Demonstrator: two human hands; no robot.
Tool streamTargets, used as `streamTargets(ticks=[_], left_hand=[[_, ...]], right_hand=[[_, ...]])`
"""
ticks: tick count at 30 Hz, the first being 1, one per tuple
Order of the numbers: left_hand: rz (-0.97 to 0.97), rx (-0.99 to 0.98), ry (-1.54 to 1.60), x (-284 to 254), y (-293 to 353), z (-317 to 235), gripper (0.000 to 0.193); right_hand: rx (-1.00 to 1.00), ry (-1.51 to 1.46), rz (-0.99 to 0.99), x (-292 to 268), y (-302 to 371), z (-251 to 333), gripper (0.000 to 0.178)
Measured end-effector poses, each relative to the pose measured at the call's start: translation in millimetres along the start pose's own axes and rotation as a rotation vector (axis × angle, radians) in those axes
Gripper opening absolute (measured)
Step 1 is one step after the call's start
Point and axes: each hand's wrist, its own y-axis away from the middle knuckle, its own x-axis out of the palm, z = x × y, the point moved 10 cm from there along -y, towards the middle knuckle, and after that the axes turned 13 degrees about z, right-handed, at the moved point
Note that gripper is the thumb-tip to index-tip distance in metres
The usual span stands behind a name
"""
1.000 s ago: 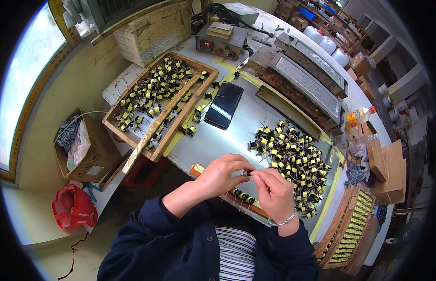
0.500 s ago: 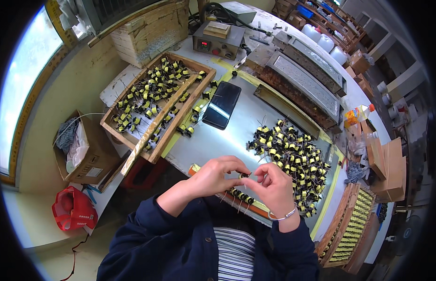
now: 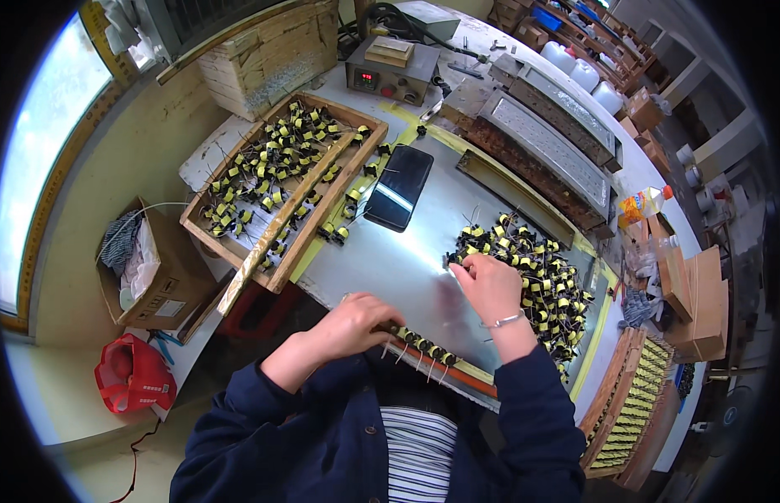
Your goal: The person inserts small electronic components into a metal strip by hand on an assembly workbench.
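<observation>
Small black bobbin coils wrapped in yellow tape, with thin wire leads, lie in a loose pile [image 3: 528, 285] on the metal-topped bench. My right hand [image 3: 493, 292] is at the pile's near left edge, thumb and fingers pinched on a coil that they partly cover. At the bench's front edge, a row of the same coils [image 3: 423, 344] stands along an orange strip [image 3: 478, 384], leads hanging toward me. My left hand [image 3: 356, 325] is curled over the left end of this row, closed on a coil mostly hidden beneath its fingers.
A wooden tray [image 3: 283, 270] of more coils sits at the left, beside a black phone [image 3: 398, 189]. Behind are a control box with a red display [image 3: 390, 71] and long metal blocks [image 3: 541, 151]. At right stands a wooden rack of coils [image 3: 629, 402].
My hands were together over the front edge, handling one coil. Now they are apart: the left has come down to the row's left end, the right has reached forward to the pile.
</observation>
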Motion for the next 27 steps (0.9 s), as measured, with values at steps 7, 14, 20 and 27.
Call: streamTargets(ticks=[7, 14, 20, 27], left_hand=[[0.012, -0.020, 0.168, -15, 2, 11, 0.028], [-0.215, -0.073, 0.129, -36, -7, -8, 0.017], [-0.220, -0.275, 0.333, -35, -7, 18, 0.022], [-0.056, -0.272, 0.806, -7, -20, 11, 0.031]], right_hand=[[0.095, -0.063, 0.131, 12, 6, 3, 0.019], [0.083, 0.117, 0.007, 11, -4, 3, 0.021], [0.073, -0.199, 0.099, -4, 26, 25, 0.012], [-0.261, -0.293, -0.016, -44, 56, 80, 0.010]])
